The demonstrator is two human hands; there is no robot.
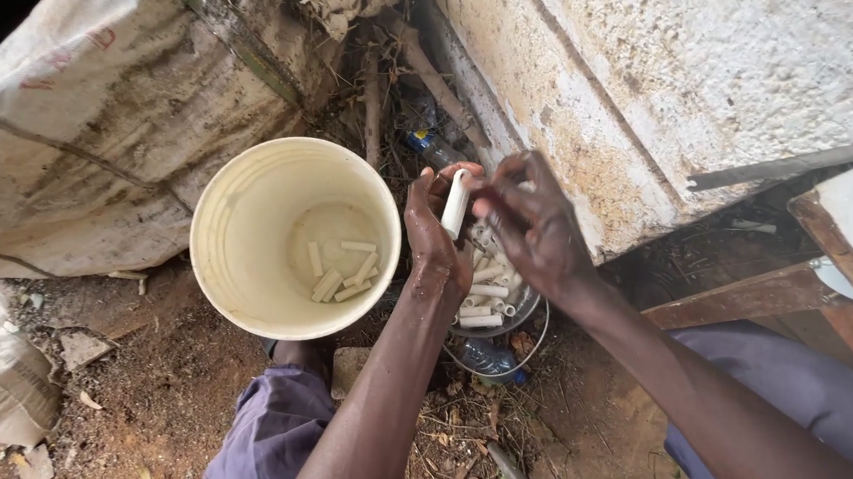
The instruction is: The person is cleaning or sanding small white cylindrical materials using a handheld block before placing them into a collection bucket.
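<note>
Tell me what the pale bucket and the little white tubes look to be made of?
The bucket looks like cream plastic: smooth, thin wall, rolled rim, dull sheen with dirt marks. The white tube held by the left hand and right hand, like the short pieces in the bucket, seems rigid plastic pipe: hollow, matte, evenly cut ends, though that is not certain.

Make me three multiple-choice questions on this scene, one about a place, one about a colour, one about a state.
1. Where do the loose white pieces lie?
A. on the bucket's bottom
B. on the soil
C. on the wooden frame

2. What colour is the bucket?
A. blue
B. cream
C. red

3. The white tube is
A. lying in the bucket
B. held between both hands
C. on the ground

A: they rest inside, on the bottom.
B: its walls are pale cream.
B: the left hand and right hand grip it.
</note>
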